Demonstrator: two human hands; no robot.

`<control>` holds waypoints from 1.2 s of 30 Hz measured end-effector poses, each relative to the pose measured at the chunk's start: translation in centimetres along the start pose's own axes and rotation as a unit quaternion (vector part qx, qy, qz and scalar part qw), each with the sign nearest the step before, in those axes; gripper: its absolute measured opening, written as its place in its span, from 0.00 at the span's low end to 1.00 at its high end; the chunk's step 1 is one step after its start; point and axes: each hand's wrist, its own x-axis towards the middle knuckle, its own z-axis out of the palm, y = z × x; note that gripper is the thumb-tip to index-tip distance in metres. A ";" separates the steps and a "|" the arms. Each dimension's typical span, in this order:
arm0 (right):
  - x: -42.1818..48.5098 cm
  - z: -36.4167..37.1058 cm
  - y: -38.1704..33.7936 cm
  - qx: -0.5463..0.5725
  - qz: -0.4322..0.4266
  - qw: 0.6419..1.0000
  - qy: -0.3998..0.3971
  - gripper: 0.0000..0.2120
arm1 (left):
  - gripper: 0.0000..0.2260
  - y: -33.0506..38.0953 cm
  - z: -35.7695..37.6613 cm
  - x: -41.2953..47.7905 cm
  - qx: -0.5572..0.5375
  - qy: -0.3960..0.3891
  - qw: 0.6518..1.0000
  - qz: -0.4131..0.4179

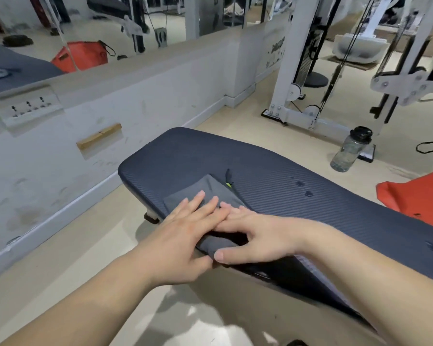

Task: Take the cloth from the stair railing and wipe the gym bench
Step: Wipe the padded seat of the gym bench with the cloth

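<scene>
A dark blue ribbed gym bench [273, 171] runs from the centre toward the lower right. A grey cloth [205, 187] with a small yellow-green tag lies folded on its near left edge and droops over the side. My left hand [185, 231] lies flat on the cloth, fingers spread. My right hand [258, 236] overlaps the left fingertips, its fingers on the cloth and its thumb curled under the cloth's hanging fold at the bench edge. A few dark wet spots [304, 188] mark the bench pad to the right.
A white wall with a socket panel [28, 107] and a mirror above it runs along the left. A clear water bottle [350, 149] stands on the beige floor beyond the bench. A white cable machine [298, 71] is behind it. An orange bag [420, 196] sits at the right.
</scene>
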 end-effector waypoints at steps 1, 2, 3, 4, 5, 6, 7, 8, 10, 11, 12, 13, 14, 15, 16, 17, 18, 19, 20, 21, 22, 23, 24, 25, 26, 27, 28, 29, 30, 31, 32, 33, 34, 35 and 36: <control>-1.3 -1.1 0.4 0.069 0.025 0.997 0.017 0.28 | 0.38 0.4 0.2 0.4 -0.003 -0.011 1.000 0.002; -2.5 -2.1 1.0 0.116 0.053 0.990 0.061 0.23 | 0.37 0.9 0.6 0.9 0.005 -0.023 1.000 0.003; -3.5 -2.8 1.8 0.136 0.078 0.979 0.127 0.21 | 0.36 1.6 1.0 1.4 0.024 -0.035 0.999 0.002; -4.3 -3.4 2.7 0.137 0.106 0.965 0.196 0.19 | 0.36 2.2 1.3 1.8 0.043 -0.043 0.998 -0.003; -5.1 -3.7 3.8 0.124 0.134 0.947 0.263 0.16 | 0.35 2.6 1.6 2.4 0.057 -0.045 0.997 -0.016; -5.7 -4.0 5.1 0.104 0.166 0.928 0.317 0.12 | 0.34 2.8 1.7 3.0 0.060 -0.041 0.997 -0.036; -6.5 -4.2 6.5 0.087 0.200 0.909 0.355 0.11 | 0.33 3.0 1.6 3.8 0.058 -0.034 0.996 -0.065; -7.1 -4.4 7.8 0.076 0.234 0.892 0.380 0.10 | 0.32 3.0 1.6 4.7 0.056 -0.023 0.993 -0.099; -8.6 -4.7 10.5 0.066 0.303 0.867 0.390 0.09 | 0.32 3.2 1.6 6.8 0.061 -0.004 0.982 -0.178; -9.2 -4.5 11.4 0.062 0.330 0.864 0.376 0.08 | 0.31 3.6 1.7 7.7 0.067 -0.001 0.974 -0.215; -9.8 -4.3 12.1 0.059 0.352 0.864 0.354 0.09 | 0.31 4.1 1.8 8.3 0.073 -0.005 0.967 -0.244; -10.3 -4.1 12.5 0.056 0.367 0.867 0.333 0.11 | 0.31 5.0 1.8 8.6 0.075 -0.014 0.962 -0.262; -10.6 -4.0 12.8 0.054 0.371 0.870 0.319 0.12 | 0.31 6.0 1.9 8.8 0.076 -0.029 0.960 -0.270; -10.9 -4.0 13.0 0.053 0.370 0.873 0.313 0.14 | 0.32 7.3 1.9 8.7 0.084 -0.048 0.959 -0.268; -11.2 -4.1 13.2 0.055 0.368 0.875 0.311 0.14 | 0.33 8.5 1.9 8.5 0.100 -0.069 0.958 -0.258; -11.5 -4.2 13.4 0.062 0.369 0.874 0.309 0.14 | 0.35 9.6 1.8 8.4 0.119 -0.090 0.958 -0.245; -11.7 -4.5 13.6 0.070 0.369 0.874 0.308 0.14 | 0.36 10.4 1.6 8.4 0.136 -0.112 0.956 -0.235; -12.0 -4.6 13.7 0.077 0.369 0.874 0.306 0.14 | 0.38 10.8 1.2 8.6 0.145 -0.135 0.953 -0.229; -12.1 -4.7 14.0 0.082 0.367 0.875 0.307 0.13 | 0.38 10.9 0.7 9.1 0.147 -0.156 0.951 -0.225; -12.3 -4.7 14.1 0.084 0.362 0.876 0.308 0.13 | 0.38 10.6 0.0 9.7 0.144 -0.172 0.949 -0.222; -12.4 -4.6 14.3 0.084 0.357 0.878 0.307 0.14 | 0.36 10.2 -0.5 10.7 0.138 -0.182 0.948 -0.222; -12.4 -4.5 14.3 0.082 0.352 0.881 0.305 0.14 | 0.35 9.6 -1.0 11.9 0.130 -0.183 0.949 -0.222; -12.5 -4.5 14.5 0.082 0.348 0.884 0.302 0.14 | 0.34 9.1 -1.2 13.3 0.123 -0.179 0.951 -0.222; -12.6 -4.4 14.6 0.083 0.345 0.885 0.301 0.14 | 0.34 8.6 -1.2 14.8 0.119 -0.169 0.953 -0.222; -12.7 -4.3 14.7 0.086 0.341 0.885 0.306 0.14 | 0.33 8.2 -0.9 16.5 0.116 -0.155 0.955 -0.224; -12.9 -4.3 14.9 0.095 0.338 0.881 0.316 0.14 | 0.33 8.1 -0.4 18.2 0.109 -0.140 0.957 -0.230; -13.2 -4.3 15.2 0.110 0.335 0.875 0.331 0.15 | 0.33 8.2 0.1 19.7 0.098 -0.127 0.958 -0.239; -13.4 -4.3 15.4 0.127 0.331 0.868 0.347 0.15 | 0.33 8.6 0.6 21.0 0.085 -0.116 0.958 -0.246; -13.6 -4.3 15.7 0.143 0.326 0.862 0.360 0.14 | 0.33 9.2 1.1 22.0 0.075 -0.107 0.960 -0.248; -13.8 -4.3 15.9 0.155 0.320 0.858 0.371 0.14 | 0.33 10.1 1.7 22.5 0.072 -0.101 0.963 -0.241; -13.8 -4.2 16.1 0.164 0.315 0.854 0.380 0.14 | 0.33 11.3 2.3 22.7 0.077 -0.098 0.967 -0.222; -13.9 -4.3 16.2 0.167 0.310 0.851 0.391 0.15 | 0.33 12.7 2.9 22.3 0.084 -0.100 0.973 -0.192; -13.9 -4.3 16.3 0.167 0.308 0.846 0.401 0.16 | 0.32 14.0 3.4 21.4 0.090 -0.105 0.979 -0.150; -13.9 -4.4 16.4 0.169 0.308 0.841 0.412 0.18 | 0.32 15.1 3.9 20.3 0.098 -0.111 0.984 -0.103; -13.8 -4.3 16.5 0.173 0.308 0.836 0.421 0.19 | 0.32 15.5 4.3 19.1 0.105 -0.115 0.986 -0.056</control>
